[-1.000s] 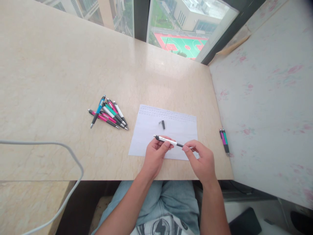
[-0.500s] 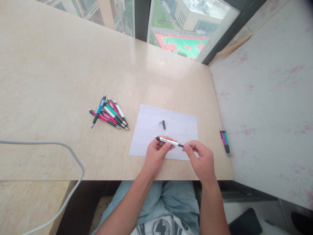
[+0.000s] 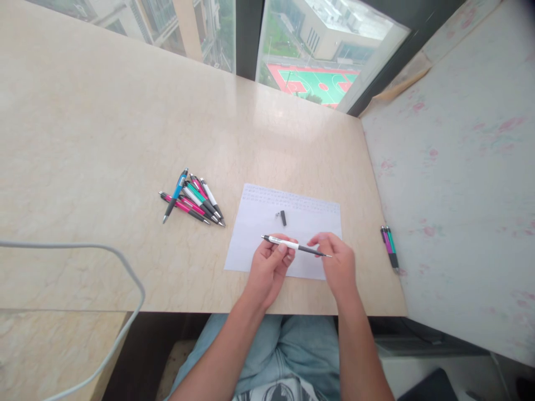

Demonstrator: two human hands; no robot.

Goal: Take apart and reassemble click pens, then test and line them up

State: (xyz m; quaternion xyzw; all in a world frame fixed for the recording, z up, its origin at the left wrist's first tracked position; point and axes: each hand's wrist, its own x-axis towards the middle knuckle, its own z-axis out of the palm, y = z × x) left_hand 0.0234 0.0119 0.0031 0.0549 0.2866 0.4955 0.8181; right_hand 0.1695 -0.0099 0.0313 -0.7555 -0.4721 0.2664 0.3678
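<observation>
Here, the left hand (image 3: 270, 267) grips the white barrel of a ballpoint pen (image 3: 292, 245), held level above the sheet of paper (image 3: 259, 223). The right hand (image 3: 336, 264) pinches the pen's dark front section; its fingertips hide the grip there. The small black part (image 3: 283, 218) on the paper is too small to identify. Compared with half a second ago, the pen tip now projects past the right fingers.

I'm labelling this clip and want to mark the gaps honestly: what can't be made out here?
Head view only:
- Faint printed rows on the white paper sheet: too small to read.
- Small black part lying on it: too small to identify.
- White-and-black pen: the left hand covers its middle, the right hand its tip end.
- Grey cable: cut off by the left edge.
</observation>
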